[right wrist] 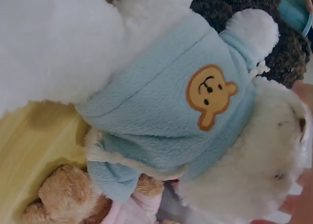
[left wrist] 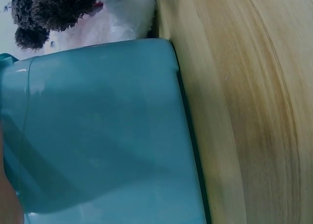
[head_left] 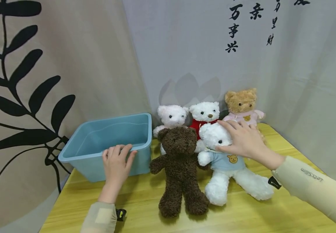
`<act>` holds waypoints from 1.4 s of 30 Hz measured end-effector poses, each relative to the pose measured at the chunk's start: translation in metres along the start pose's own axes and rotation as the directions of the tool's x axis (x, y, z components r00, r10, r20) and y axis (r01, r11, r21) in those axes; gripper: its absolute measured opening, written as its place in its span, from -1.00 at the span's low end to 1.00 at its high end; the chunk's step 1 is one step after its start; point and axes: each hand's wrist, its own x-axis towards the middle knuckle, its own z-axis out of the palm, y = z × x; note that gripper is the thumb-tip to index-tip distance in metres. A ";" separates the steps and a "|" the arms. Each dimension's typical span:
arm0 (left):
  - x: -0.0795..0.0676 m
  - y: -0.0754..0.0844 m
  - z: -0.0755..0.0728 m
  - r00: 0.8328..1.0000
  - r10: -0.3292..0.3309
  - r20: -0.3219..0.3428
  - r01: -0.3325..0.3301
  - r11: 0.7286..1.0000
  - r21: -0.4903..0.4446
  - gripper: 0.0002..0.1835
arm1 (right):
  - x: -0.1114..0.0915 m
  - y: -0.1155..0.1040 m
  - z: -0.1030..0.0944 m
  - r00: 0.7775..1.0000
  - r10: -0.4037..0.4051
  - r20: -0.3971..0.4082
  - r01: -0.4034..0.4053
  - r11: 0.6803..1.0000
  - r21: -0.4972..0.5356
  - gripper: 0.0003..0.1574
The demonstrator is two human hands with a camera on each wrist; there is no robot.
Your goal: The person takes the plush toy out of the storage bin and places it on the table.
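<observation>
My left hand grips the front rim of a light blue plastic bin, its fingers hooked over the edge. Only a sliver of that hand shows in the left wrist view. My right hand is spread at the head of a white teddy bear in a light blue hoodie. Its thumb reaches in front of the bear's face, hiding part of it. In the right wrist view, fingers show beside the head. A dark brown teddy bear sits close against the white one.
Behind stand a pale pinkish-white bear, a white bear in red and a tan bear in a pink top. All are on a wooden table. A printed curtain hangs behind.
</observation>
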 end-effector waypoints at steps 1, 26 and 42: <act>0.000 0.000 -0.001 1.000 0.000 0.002 0.000 1.000 0.003 -0.49 | 0.002 0.001 0.001 1.000 -0.001 -0.004 0.001 1.000 0.005 0.22; 0.001 -0.001 -0.002 0.999 -0.002 0.050 0.001 1.000 0.010 -0.65 | 0.029 0.016 0.008 1.000 -0.001 0.023 -0.003 0.984 0.177 -0.23; 0.000 0.000 -0.003 0.999 -0.010 0.043 0.009 1.000 0.012 -0.60 | 0.036 0.031 0.014 0.955 -0.258 0.147 0.212 0.939 0.269 0.44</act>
